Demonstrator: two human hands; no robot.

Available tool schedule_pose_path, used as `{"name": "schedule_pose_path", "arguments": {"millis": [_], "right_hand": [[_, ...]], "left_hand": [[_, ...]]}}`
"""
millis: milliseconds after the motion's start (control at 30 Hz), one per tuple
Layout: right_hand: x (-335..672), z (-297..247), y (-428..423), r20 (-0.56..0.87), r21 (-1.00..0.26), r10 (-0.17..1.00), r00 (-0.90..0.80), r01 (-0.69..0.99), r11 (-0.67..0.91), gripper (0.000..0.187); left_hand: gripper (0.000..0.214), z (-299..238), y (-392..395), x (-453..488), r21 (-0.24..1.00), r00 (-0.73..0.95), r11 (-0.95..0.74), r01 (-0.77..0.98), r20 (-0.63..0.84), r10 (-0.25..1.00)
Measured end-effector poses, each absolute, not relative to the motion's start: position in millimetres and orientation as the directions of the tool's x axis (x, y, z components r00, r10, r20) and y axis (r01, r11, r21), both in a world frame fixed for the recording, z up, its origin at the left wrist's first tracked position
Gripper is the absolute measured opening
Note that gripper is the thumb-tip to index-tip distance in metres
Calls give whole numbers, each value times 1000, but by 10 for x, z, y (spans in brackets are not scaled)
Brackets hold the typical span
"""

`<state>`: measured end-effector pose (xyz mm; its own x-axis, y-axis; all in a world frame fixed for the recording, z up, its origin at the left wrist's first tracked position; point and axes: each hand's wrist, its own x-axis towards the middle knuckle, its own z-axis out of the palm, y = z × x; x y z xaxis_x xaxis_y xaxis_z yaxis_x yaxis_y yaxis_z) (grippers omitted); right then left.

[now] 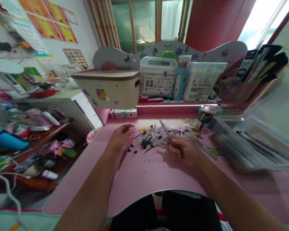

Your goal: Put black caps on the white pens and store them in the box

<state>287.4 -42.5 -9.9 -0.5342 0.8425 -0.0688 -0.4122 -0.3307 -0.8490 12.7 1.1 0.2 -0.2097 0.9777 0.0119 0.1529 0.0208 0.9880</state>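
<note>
A long, slim greyish pen [165, 129] slants up out of my right hand [184, 150], whose fingers are wrapped round its lower end. My left hand [120, 137] is at the left side of the pile, thumb and fingertips pinched together. Something small and whitish may be at those fingertips, too small to name. Between the hands lies a loose heap of pen parts [156, 137], with clear tubes, dark thin sticks and black bits mixed together. Several small black caps [135, 152] and one dark thin stick [121, 159] lie by my left wrist.
On the right of the pink desk [144, 179], a clear plastic box [257, 163] holds many pens. Behind it stands a can [205, 117]. A cream storage bin [108, 89], marker cases [158, 78] and a pen holder [240, 85] occupy the shelf above.
</note>
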Motion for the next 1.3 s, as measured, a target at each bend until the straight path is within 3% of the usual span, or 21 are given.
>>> {"name": "schedule_pose_path", "arguments": {"millis": [100, 167, 300, 433, 633, 833, 933, 1033, 1167, 1300], "right_hand": [[2837, -50, -482, -90, -930, 849, -521, -261, -259, 22], [2799, -9, -528, -122, -960, 854, -506, -158, -231, 21], [2742, 48, -565, -145, -978, 890, -432, -73, -195, 16], [2745, 49, -541, -86, -996, 932, -352, 49, -74, 8], [2736, 46, -578, -236, -971, 898, -372, 44, -237, 22], [2728, 23, -565, -232, -970, 900, -368, 13, -244, 21], [2731, -10, -567, -282, -949, 872, -399, -20, -316, 23], [2740, -14, -571, -244, -954, 863, -443, -51, -295, 18], [2765, -9, -551, -163, -982, 825, -540, 13, -186, 10], [2775, -34, -539, -161, -987, 791, -590, 94, -131, 15]], "left_hand": [[32, 21, -64, 208, 975, -84, 80, -208, -100, 991], [28, 26, -129, 294, 933, 73, 144, -329, -127, 989], [26, 34, -237, 467, 869, 191, 275, -411, -213, 958], [24, 61, -279, 535, 829, 172, 324, -457, -275, 946], [26, 82, -278, 522, 826, 126, 293, -481, -265, 956], [32, 46, -282, 548, 898, 152, 248, -364, -205, 967], [32, 23, -275, 537, 961, 162, 187, -203, -155, 975], [29, 21, -274, 503, 997, 180, 83, 6, -83, 980], [37, 40, -282, 465, 963, 208, -85, 255, 31, 978], [42, 61, -309, 485, 896, 210, -235, 376, 165, 964]]}}
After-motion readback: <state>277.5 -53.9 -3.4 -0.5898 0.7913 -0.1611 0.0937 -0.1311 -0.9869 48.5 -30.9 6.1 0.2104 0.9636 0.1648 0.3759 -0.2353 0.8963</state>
